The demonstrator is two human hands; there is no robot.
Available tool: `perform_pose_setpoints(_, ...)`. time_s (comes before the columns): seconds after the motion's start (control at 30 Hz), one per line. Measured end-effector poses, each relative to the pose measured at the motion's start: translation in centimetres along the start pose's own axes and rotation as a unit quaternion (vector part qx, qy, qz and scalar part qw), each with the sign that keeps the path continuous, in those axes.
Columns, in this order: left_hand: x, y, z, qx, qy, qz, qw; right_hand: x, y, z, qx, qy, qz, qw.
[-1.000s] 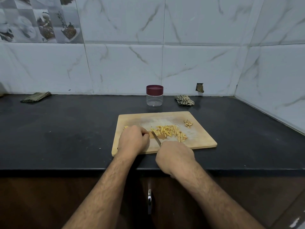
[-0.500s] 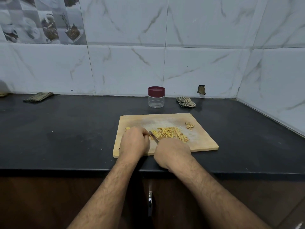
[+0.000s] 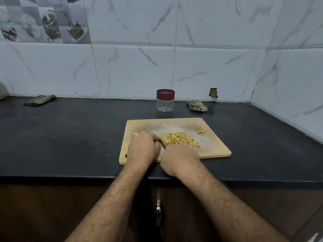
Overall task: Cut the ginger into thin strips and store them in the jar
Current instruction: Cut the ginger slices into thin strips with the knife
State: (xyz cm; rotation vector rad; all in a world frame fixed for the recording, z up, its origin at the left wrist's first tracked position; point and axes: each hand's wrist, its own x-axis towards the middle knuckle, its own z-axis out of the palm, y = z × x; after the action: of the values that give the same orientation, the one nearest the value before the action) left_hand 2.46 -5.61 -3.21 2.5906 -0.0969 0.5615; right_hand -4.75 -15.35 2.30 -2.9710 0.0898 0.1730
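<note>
1. while the wooden cutting board (image 3: 215,147) is lying flat on the black countertop (image 3: 70,140), both hands are being kept over its near left part.
2. the left hand (image 3: 142,147) is being held knuckles up, fingers curled down onto the board; what is being pressed beneath them is hidden, so whether a ginger piece is being grasped cannot be told.
3. the right hand (image 3: 180,157) is being kept clenched around the handle of a knife (image 3: 162,142), whose blade is being shown only as a short dark sliver between the two hands.
4. a heap of ginger strips (image 3: 180,139) is being left on the board just right of the blade, touching the right hand's far edge.
5. a small pale ginger piece (image 3: 134,134) is being seen just beyond the left hand, and a few scraps (image 3: 201,131) are lying apart near the board's right side.
6. the clear jar (image 3: 165,100), capped with a maroon lid, is being kept upright beyond the board, near the tiled wall.
7. a crumpled checked cloth (image 3: 196,105) is lying right of the jar, and a folded cloth (image 3: 39,99) is lying far to the left.
</note>
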Motion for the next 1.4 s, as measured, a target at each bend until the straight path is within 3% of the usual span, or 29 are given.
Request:
perform_pose_setpoints(0.87, -0.5, 0.5, -0.4, 0.034, 0.004, 0.013, 0.999, -0.8, 1.0, 0.2, -0.005, -0.001, 0.017, 1.0)
perform_pose_setpoints(1.2, -0.8, 0.3, -0.9, -0.056, 0.055, -0.031, 0.996, -1.2, 1.4, 0.4, 0.026, 0.04, -0.001, 0.999)
perform_pose_setpoints(1.4, -1.2, 0.1, -1.5, -0.158, 0.106, -0.091, 0.978, -0.7, 1.5, 0.3, 0.014, 0.035, 0.006, 0.999)
